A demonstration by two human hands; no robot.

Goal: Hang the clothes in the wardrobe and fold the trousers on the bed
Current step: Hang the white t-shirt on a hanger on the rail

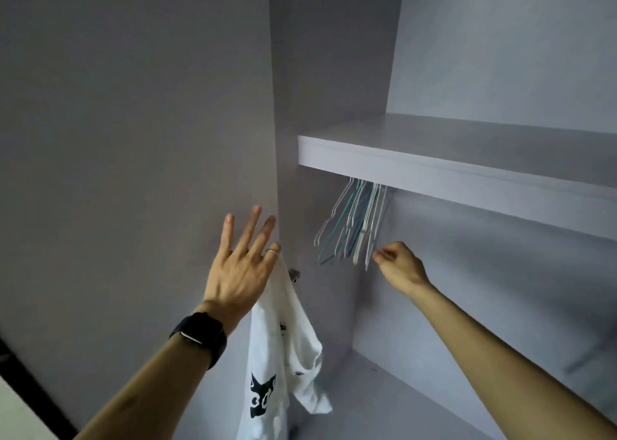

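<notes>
A white T-shirt (283,349) with a black cat print hangs down from my left hand (238,272), caught between its bent forefinger and hidden thumb. The other three fingers point up, spread, beside the wardrobe's side panel. Several thin wire hangers (354,226), white and blue-green, hang bunched under the shelf (450,169); the rail is hidden. My right hand (399,267) reaches into the wardrobe with curled fingers and pinches the lower corner of the nearest white hanger.
The grey wardrobe door (133,139) stands on the left, with a metal hinge (294,275) on the side panel behind the shirt. A lower shelf (394,393) lies below the hangers. I wear a black watch (200,336) on my left wrist.
</notes>
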